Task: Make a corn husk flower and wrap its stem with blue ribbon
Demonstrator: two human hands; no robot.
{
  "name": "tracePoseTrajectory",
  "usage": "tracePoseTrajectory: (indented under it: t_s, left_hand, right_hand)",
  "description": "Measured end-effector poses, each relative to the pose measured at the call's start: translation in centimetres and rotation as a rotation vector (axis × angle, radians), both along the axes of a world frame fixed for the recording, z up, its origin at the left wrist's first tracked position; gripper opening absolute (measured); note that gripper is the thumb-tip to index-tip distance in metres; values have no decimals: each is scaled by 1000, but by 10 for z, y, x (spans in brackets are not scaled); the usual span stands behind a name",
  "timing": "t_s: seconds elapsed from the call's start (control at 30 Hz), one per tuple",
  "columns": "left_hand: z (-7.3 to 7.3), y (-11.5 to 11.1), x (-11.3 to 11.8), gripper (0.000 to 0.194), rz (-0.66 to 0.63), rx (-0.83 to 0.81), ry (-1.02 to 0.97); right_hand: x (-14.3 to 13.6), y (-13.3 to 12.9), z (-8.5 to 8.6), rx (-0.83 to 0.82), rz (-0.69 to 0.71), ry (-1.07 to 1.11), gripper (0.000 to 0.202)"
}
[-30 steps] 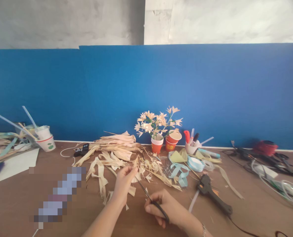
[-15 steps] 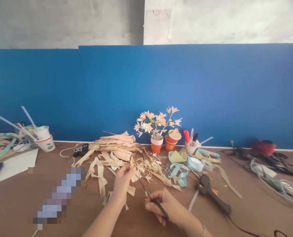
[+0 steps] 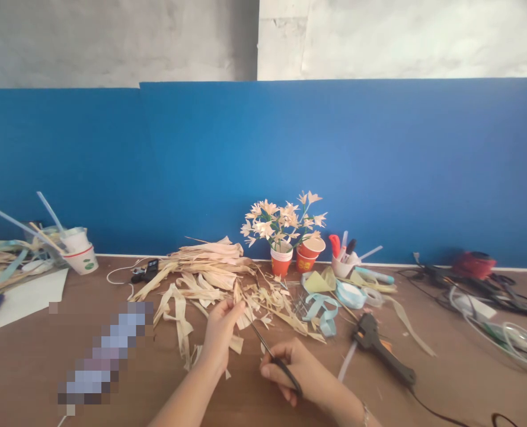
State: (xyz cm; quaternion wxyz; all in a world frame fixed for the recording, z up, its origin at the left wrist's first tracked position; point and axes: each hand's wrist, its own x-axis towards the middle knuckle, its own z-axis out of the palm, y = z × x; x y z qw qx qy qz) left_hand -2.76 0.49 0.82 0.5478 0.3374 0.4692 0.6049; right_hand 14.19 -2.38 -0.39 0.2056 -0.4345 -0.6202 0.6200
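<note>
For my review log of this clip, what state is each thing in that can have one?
Right hand: closed on the scissors
Scissors: held, blades pointing at the left hand
Left hand: fingers pinched together
Glue gun: lying down, unheld
White flowers: standing in a cup
Husk pile: loose, spread out

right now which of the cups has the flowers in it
The stack of cups with several white rims above orange; the flowers stand in it. The orange pair on its right has yellow print.
</note>
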Motion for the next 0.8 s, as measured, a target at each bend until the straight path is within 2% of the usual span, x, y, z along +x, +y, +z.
tracePoseTrajectory:
  t_s: [0.37, 0.8]
  left_hand:
    - [1, -2, 6, 29, 34, -9, -125]
    - [2, -5, 8, 25, 53, -28, -215]
  right_hand:
    - [0, 4, -11, 3, -13, 22, 38]
    - [-4, 2, -2, 13, -27, 18, 38]
